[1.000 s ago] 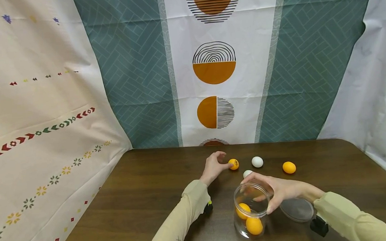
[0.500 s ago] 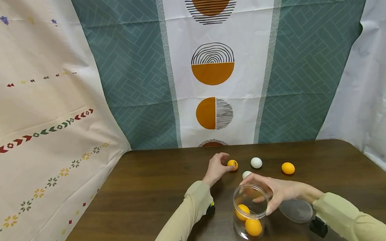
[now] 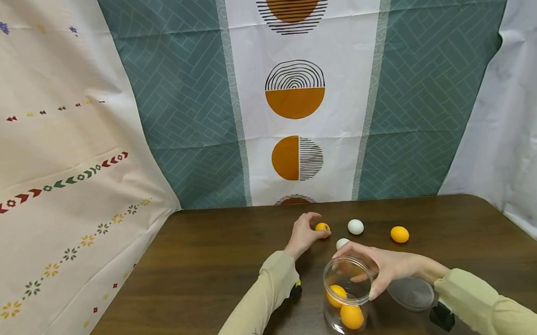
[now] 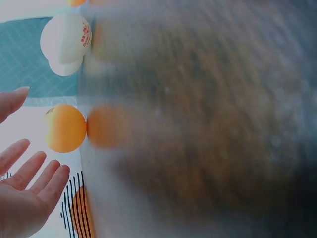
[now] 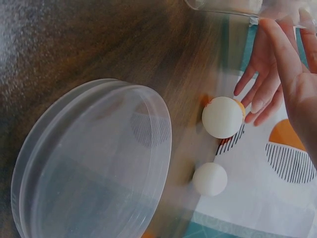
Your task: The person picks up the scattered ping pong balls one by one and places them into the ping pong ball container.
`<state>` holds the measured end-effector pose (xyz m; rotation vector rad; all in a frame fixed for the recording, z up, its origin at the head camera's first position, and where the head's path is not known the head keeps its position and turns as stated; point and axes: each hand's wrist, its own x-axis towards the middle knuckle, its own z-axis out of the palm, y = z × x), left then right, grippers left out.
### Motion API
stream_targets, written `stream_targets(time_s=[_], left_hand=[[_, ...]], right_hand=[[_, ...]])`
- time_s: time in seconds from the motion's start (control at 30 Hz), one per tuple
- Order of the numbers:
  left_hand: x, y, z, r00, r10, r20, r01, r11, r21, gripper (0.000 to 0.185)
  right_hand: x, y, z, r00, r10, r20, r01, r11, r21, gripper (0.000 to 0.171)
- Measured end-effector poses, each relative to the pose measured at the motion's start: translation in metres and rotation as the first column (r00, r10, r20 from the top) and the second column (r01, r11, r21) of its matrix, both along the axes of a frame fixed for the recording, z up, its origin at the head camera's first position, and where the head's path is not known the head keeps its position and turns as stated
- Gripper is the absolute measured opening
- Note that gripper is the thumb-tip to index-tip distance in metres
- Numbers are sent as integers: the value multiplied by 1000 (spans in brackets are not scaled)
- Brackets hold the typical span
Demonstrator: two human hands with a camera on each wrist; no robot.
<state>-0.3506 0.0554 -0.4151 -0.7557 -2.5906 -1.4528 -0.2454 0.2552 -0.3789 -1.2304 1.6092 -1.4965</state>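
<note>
My left hand (image 3: pixel 302 236) reaches to an orange table tennis ball (image 3: pixel 322 229) with dark print, at the back middle of the table. In the left wrist view, thumb and fingers are spread apart, the ball (image 4: pixel 66 128) lying just past the fingertips. With thumb and fingers over its rim, my right hand (image 3: pixel 391 263) grips a clear plastic jar (image 3: pixel 329 315). The jar stands upright and uncovered, two orange balls (image 3: pixel 352 317) at its bottom. Partly behind the right fingers is a white ball (image 3: pixel 342 243).
A second white ball (image 3: pixel 355 226) and another orange ball (image 3: pixel 399 234) rest farther back and to the right. Beneath my right wrist, the jar's round clear lid (image 3: pixel 411 295) lies on the brown wooden table (image 3: pixel 202 284). Patterned cloth (image 3: pixel 196 115) hangs behind the table.
My left hand has moved slightly forward and closer around the orange ball. The whole head view has shifted a little; the jar and my right hand stay put.
</note>
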Motion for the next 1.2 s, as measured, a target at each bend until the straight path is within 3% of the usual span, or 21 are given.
stream_targets(time_s=[0.47,1.2], left_hand=[[-4,3,-2,999,25,-37,-26,999,-39,43],[-9,4,-5,999,31,26,-30,998,-46,44]], right_hand=[[1,0,0,1000,-9,-1,9,1000,10,73],[0,1,-1,1000,-12,4,12,1000,22,73]])
